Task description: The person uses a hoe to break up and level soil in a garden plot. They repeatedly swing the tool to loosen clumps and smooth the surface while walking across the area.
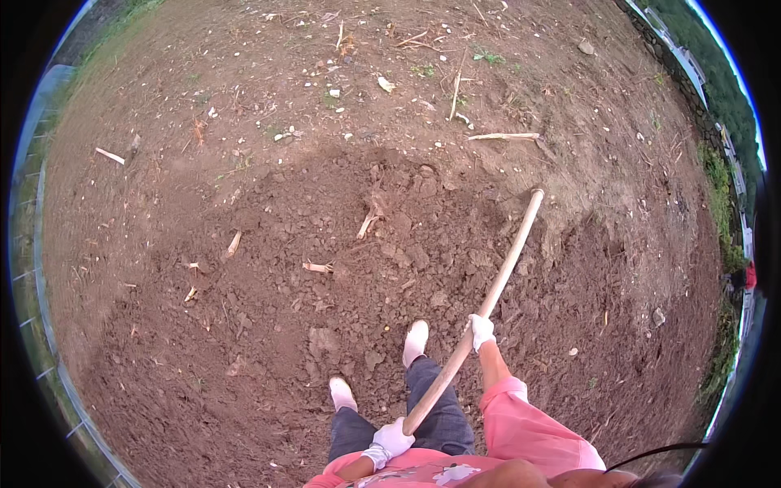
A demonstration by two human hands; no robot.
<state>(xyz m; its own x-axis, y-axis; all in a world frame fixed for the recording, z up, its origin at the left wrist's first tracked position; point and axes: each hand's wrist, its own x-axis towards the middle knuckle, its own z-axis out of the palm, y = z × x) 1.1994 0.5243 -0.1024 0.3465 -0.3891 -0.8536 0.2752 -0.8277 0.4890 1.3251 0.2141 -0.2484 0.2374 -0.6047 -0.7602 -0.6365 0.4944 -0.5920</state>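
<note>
A long pale wooden hoe (511, 262) slants from near my waist up to the far right, its far end down at the soil. The blade is not visible; it seems sunk in the earth. My left hand (391, 440), in a white glove, is closed round the near end of the handle, close to my body. Farther up the shaft, my right hand (482, 329), also gloved in white, grips it with the arm stretched forward. Loose brown clods (415, 252) lie around the far end and in front of my feet.
My light-coloured boots (416, 342) stand on broken soil. Cut stalk stubs (318, 267) and a rooted stump (368, 221) lie ahead. A dry stick (504, 137) rests beyond the hoe, with small stones (586, 47) scattered about. A pale fence or rail (41, 268) borders the left.
</note>
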